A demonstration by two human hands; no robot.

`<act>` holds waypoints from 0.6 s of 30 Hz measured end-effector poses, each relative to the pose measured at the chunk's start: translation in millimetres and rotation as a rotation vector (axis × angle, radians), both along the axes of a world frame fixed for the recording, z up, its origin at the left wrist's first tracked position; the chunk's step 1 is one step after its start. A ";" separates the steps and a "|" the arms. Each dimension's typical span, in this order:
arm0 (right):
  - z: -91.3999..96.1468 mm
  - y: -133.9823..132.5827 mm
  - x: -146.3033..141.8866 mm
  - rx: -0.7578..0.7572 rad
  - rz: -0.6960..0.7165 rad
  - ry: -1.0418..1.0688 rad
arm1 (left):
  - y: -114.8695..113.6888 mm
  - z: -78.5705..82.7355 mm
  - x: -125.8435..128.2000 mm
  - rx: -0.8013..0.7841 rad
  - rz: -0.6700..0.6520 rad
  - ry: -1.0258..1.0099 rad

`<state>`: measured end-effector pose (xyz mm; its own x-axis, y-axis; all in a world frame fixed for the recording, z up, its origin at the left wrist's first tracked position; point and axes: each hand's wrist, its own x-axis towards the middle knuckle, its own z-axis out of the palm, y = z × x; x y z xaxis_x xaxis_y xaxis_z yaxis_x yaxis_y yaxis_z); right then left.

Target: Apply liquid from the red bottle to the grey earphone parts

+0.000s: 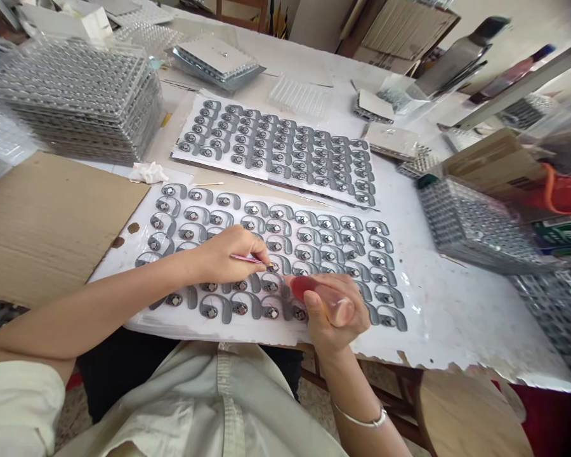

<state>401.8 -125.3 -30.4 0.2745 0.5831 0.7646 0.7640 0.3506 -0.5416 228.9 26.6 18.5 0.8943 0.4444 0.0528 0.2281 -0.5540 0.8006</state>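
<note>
My left hand (231,257) pinches a thin pink-handled brush (247,258), and its tip touches a grey part near the middle of the white sheet (438,317). My right hand (330,311) grips a small translucent bottle with a red cap (321,298) just beside that tip. Rows of grey curved ear-hook parts (271,263) with round metal centres lie on the sheet beneath both hands. My hands hide some of these parts. A second sheet of the same parts (271,149) lies farther back.
Stacks of clear blister trays (76,95) rise at the far left, with more wire-like trays (471,225) at the right. A cardboard sheet (52,222) lies left of the parts, near a crumpled tissue (147,172). A wooden stool (466,416) stands at the lower right.
</note>
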 end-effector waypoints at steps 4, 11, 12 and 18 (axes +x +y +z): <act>-0.4 0.3 -0.4 -0.009 0.008 0.013 | 0.3 -0.4 -0.5 -0.013 0.004 0.005; -1.2 2.2 -1.0 -0.005 0.020 -0.011 | 0.7 -1.7 0.4 -0.017 0.005 -0.006; -1.2 2.6 -1.1 -0.004 0.021 -0.017 | 1.1 -1.7 0.3 -0.018 0.003 -0.007; -1.9 3.0 -1.5 0.004 0.034 -0.011 | 2.4 -1.8 -1.1 -0.023 -0.015 -0.007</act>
<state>400.3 -122.3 -32.3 0.2457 0.5892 0.7697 0.7577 0.3785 -0.5317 227.8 29.0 16.7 0.9006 0.4319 0.0492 0.2138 -0.5386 0.8150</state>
